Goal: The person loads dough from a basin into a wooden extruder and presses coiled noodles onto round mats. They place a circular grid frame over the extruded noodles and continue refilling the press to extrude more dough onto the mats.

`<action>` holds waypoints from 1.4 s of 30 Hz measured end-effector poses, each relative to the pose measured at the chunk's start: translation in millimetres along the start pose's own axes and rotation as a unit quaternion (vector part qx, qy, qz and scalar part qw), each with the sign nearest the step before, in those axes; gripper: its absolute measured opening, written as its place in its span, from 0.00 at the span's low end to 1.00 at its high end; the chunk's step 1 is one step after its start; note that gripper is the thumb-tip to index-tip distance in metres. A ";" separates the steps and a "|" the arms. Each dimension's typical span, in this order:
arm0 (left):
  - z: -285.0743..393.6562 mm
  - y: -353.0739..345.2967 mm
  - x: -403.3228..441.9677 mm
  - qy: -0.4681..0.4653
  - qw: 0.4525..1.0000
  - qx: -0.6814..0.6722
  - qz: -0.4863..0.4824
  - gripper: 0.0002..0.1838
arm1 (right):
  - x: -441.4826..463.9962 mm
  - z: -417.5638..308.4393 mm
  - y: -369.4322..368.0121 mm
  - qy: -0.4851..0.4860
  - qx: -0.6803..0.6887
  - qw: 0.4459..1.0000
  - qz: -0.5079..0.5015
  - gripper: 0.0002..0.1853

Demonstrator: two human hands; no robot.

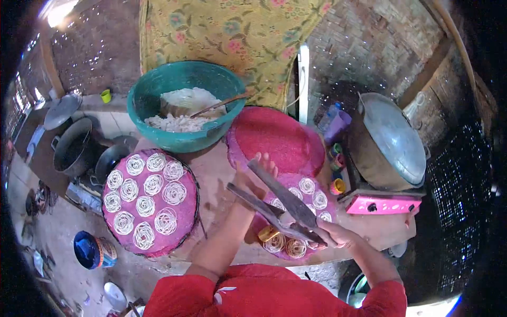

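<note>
My right hand grips the near right end of a wooden hand press, whose two long dark arms spread apart toward the upper left. Beside the far ends of those arms is my left hand, fingers stretched out and partly hidden by the wood. A gold-coloured cylinder shows under the lower arm; whether it is joined to the press I cannot tell. Below lies a round pink cloth-covered tray bearing several coiled nests of pale strands.
Another pink tray with strand nests lies left. A green basin holds white dough and a wooden stick. At the back is a bare pink tray. On the right, a lidded pot stands on a pink stove, beside small coloured cups.
</note>
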State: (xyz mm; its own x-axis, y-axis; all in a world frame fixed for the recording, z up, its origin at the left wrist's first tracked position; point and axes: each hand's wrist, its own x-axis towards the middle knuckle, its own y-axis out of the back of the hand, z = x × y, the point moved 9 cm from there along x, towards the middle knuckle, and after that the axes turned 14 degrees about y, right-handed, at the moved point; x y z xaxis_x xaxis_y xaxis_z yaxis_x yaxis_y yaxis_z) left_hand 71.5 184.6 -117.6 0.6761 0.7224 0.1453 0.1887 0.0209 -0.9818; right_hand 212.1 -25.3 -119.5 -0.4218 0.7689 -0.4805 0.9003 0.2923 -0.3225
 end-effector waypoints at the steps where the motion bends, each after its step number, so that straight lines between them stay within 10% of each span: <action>1: -0.3 -9.0 -6.7 -0.011 1.000 0.008 -0.016 0.38 | 3.9 7.5 6.3 0.005 -0.009 1.000 -0.001 0.40; 6: -0.7 -110.0 -47.6 -0.069 0.978 0.195 0.031 0.41 | 14.6 11.4 -7.3 0.027 0.112 0.992 0.044 0.46; 8: 11.0 -117.7 -46.6 -0.105 0.957 0.266 0.046 0.41 | 16.8 15.4 -23.7 0.027 0.224 0.959 -0.169 0.49; 10: 7.9 -116.7 -32.2 -0.017 0.958 0.286 0.002 0.43 | 15.4 16.0 -22.9 0.019 0.269 0.947 -0.176 0.49; 14: 12.4 -85.9 3.4 0.077 0.981 0.178 -0.021 0.39 | 14.4 -26.0 -29.1 0.035 0.092 0.990 -0.105 0.50; 21: 35.6 54.0 16.5 -0.018 0.992 0.043 0.119 0.29 | 32.6 -16.4 -5.6 -0.065 -0.098 0.991 0.059 0.38; 42: 55.4 -6.8 6.9 -0.029 0.993 0.057 0.099 0.32 | 24.8 -46.2 -10.7 -0.036 -0.240 0.961 0.128 0.39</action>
State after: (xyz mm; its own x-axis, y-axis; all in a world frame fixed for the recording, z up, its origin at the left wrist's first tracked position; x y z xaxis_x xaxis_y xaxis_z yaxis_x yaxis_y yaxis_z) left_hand 35.5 227.7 -116.8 0.6499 0.7579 -0.0566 -0.0278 -0.0508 -0.9983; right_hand 197.1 16.9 -90.3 -0.1696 0.8143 -0.5551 0.9142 0.3403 0.2200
